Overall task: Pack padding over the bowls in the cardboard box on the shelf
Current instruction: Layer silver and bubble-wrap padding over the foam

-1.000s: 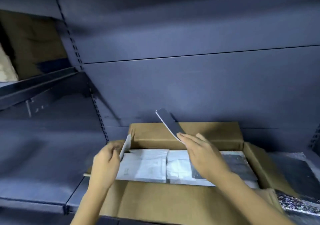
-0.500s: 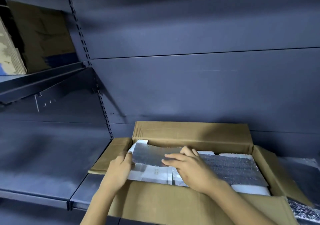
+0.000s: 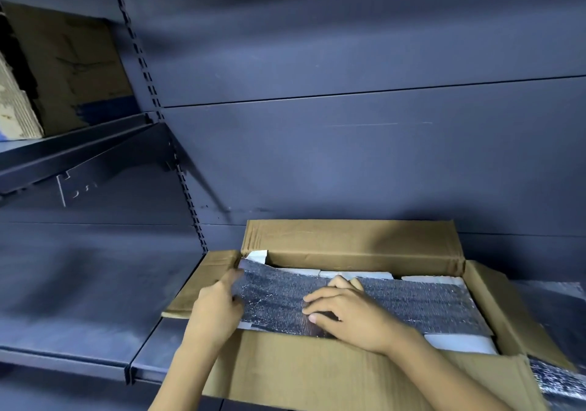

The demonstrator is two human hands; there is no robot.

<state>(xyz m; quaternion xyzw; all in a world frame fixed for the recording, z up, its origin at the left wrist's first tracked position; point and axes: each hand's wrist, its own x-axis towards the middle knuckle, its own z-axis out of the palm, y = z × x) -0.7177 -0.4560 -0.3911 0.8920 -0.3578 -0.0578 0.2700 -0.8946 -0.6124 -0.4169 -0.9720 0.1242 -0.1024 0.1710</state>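
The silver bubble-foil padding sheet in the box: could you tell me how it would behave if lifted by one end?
Probably floppy: the silver bubble-foil padding sheet follows the white wrapped packets beneath and curls up at its left corner by the left hand. Likely light, since the right hand presses it flat with fingers alone.

A dimly lit stockroom or shop storage bay. Dark blue metal shelves (image 3: pixel 79 341) hang on brackets (image 3: pixel 104 163) from a slotted upright (image 3: pixel 149 81) against matching back panels (image 3: pixel 348 157). An open cardboard box (image 3: pixel 348 239) sits on one shelf, more cardboard (image 3: pixel 73 68) on another
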